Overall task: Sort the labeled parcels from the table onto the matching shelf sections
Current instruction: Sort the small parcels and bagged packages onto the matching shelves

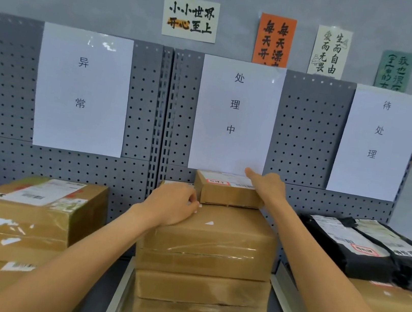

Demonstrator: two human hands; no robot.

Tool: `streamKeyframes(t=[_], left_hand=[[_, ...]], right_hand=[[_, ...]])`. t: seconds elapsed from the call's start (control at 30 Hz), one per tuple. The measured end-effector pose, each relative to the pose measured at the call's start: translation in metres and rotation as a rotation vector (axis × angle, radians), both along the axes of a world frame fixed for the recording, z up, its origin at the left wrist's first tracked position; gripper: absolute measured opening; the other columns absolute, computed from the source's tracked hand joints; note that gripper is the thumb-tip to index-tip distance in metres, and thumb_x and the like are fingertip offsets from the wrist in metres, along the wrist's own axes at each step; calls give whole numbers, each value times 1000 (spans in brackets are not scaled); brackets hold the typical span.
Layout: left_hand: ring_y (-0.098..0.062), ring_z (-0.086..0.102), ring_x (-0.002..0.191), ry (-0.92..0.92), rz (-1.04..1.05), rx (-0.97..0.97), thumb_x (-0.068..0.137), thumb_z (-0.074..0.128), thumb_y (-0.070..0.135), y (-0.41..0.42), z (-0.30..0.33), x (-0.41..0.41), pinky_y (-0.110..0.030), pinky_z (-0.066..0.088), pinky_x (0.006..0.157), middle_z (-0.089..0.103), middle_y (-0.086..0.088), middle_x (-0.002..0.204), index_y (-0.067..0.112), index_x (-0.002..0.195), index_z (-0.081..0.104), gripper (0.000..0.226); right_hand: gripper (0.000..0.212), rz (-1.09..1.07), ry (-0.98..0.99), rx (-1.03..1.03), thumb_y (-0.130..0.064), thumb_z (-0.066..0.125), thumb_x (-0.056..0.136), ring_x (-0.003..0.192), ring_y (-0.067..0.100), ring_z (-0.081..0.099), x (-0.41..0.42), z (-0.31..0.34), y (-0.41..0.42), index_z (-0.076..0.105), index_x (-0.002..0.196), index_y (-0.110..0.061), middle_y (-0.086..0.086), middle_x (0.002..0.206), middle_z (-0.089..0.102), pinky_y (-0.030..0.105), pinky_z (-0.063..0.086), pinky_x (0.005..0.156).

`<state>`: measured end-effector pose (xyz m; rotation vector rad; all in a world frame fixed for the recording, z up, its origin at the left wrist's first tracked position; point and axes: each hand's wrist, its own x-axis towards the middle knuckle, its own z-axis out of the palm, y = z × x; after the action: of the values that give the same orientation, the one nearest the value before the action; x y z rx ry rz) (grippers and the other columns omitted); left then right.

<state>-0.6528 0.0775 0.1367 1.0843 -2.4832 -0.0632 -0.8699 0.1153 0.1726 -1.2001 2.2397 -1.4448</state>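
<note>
A small flat cardboard parcel [226, 192] with a white label and red sticker sits on top of a stack of larger taped cardboard boxes [208, 239] in the middle shelf section, under the white sign 处理中 [234, 117]. My right hand [266, 185] lies on the small parcel's right end with fingers stretched toward the back panel. My left hand [173, 205] rests on the top big box, fingers curled at the small parcel's left corner; whether it pinches anything is unclear.
The left section, under the sign 异常 [82, 89], holds stacked cardboard boxes [27, 214]. On the right, below the sign 待处理 [378, 141], black poly-bag parcels [364, 249] lie on another box. A grey pegboard back panel [142, 109] runs behind everything.
</note>
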Motion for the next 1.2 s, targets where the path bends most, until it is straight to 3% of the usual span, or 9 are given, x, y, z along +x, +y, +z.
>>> streamKeyframes(t=[0.07, 0.13, 0.2, 0.3, 0.5, 0.67, 0.83, 1.03, 1.2], left_hand=[[-14, 59, 96, -44, -12, 39, 95, 50, 37, 0, 5, 1, -32, 48, 85, 67, 3, 106, 20, 97, 68, 25], [-15, 60, 100, -71, -40, 102, 95, 51, 38, -1, 13, 3, -33, 47, 89, 67, 2, 109, 19, 102, 69, 27], [-17, 60, 104, -55, -45, 149, 96, 51, 35, 0, 23, 11, -31, 47, 90, 65, 1, 113, 16, 109, 67, 27], [-23, 61, 103, -31, -8, 32, 97, 50, 33, -5, 39, 33, -34, 49, 88, 64, -1, 107, 15, 103, 63, 23], [-25, 54, 113, -30, 115, -230, 98, 47, 33, 5, 64, 107, -40, 49, 90, 57, -7, 126, 12, 125, 56, 35], [-28, 48, 116, -64, 274, -349, 98, 44, 27, 25, 45, 197, -40, 48, 89, 54, -10, 128, 8, 129, 51, 37], [-27, 50, 113, -134, 481, -342, 96, 48, 26, 51, 6, 309, -35, 44, 87, 56, -10, 121, 8, 120, 53, 30], [-31, 52, 115, -113, 742, -287, 94, 48, 26, 107, -41, 447, -40, 46, 88, 55, -11, 125, 8, 124, 53, 35], [-40, 58, 104, -138, 956, -276, 85, 53, 16, 174, -75, 558, -46, 47, 88, 63, -20, 110, -1, 111, 63, 33]], right_hand=[[41, -7, 98, -8, -38, 56, 92, 56, 17, 43, 12, 8, 10, 43, 66, -10, 3, 65, 47, 29, 36, 54], [35, 9, 209, -18, -29, 55, 94, 86, 30, 64, 26, 15, 20, 63, 97, 5, 16, 96, 67, 41, 52, 75], [45, -11, 316, -41, -24, 54, 94, 112, 36, 59, 44, 24, 28, 55, 123, 10, 22, 123, 61, 47, 50, 92], [42, 30, 473, -14, -22, 52, 95, 110, 34, 59, 70, 33, 31, 54, 124, 7, 21, 123, 61, 45, 52, 90], [38, 124, 916, 46, -24, 45, 99, 118, 30, 48, 141, 29, 29, 50, 130, -4, 13, 129, 54, 37, 43, 86], [32, 209, 1186, -43, -18, 42, 99, 116, 27, 47, 222, 9, 27, 49, 128, -6, 11, 127, 55, 33, 40, 88], [36, 343, 1243, -121, -21, 42, 100, 122, 30, 45, 331, -21, 26, 46, 133, -7, 11, 131, 52, 38, 38, 97], [32, 593, 1125, -255, -25, 48, 95, 115, 28, 50, 478, -69, 39, 54, 123, -9, 9, 125, 58, 37, 39, 92], [34, 849, 1083, -329, -22, 56, 89, 112, 29, 52, 589, -105, 59, 57, 120, -9, 9, 121, 60, 38, 43, 87]])
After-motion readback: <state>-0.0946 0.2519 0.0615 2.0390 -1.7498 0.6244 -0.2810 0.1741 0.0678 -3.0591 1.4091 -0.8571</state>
